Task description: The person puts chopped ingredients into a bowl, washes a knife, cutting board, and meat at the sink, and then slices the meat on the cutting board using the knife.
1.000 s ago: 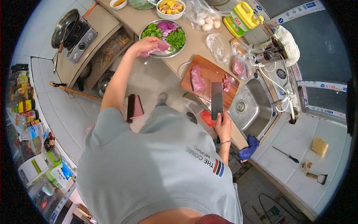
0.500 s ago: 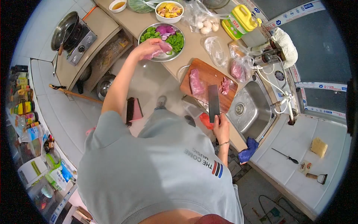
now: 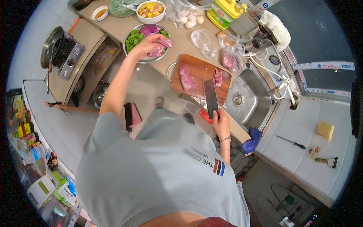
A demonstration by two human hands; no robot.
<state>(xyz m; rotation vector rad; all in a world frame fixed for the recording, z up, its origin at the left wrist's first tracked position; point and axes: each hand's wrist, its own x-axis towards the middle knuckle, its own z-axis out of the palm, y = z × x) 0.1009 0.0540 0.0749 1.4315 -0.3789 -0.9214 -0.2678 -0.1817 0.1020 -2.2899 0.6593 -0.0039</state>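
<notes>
Grey cloth (image 3: 151,162) covers the person's torso. The right hand (image 3: 222,123) wraps round the handle of a cleaver (image 3: 211,99), its blade over a wooden board (image 3: 203,68) bearing a strip of raw meat (image 3: 186,78); a steel sink (image 3: 259,108) lies just beside. Across the beige countertop (image 3: 180,41), the left hand (image 3: 145,46) clasps meat slices (image 3: 155,52) above a metal plate (image 3: 147,61) of chopped vegetables (image 3: 134,39). Beyond stands a yellow jug (image 3: 223,15).

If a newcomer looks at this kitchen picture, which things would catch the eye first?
Probably the cleaver comes first, gripped in the right hand, its blade across the near edge of the board. Next would be the pink meat in the left hand, at the dish of green and purple vegetables. The bright yellow jug also stands out, at the counter's far side.
</notes>
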